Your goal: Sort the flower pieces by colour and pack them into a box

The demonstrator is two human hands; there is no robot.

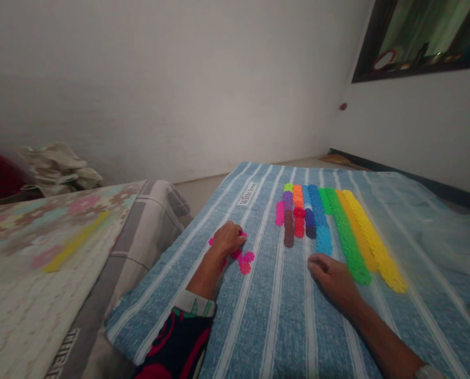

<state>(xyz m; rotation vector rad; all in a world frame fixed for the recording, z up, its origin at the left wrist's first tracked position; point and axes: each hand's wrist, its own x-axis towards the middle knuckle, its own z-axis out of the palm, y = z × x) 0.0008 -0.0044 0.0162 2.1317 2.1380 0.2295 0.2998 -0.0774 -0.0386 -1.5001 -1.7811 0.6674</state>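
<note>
A striped cloth (290, 316) stretched well past its one "With love" label (248, 194) towards the near side. Nearer than the label, at least four pink discs (245, 267) lay by the bunched left hand (227, 238); the right hand (332, 276), right of it, curled narrowly. I couldn't tell what either held.

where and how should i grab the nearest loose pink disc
Pinch the scalloped pink disc by its near right rim, probably coming from the right: it looks thin and flat on the striped cloth, other pink discs crowd its far edge, and the left hand lies beyond it to the left.
</note>
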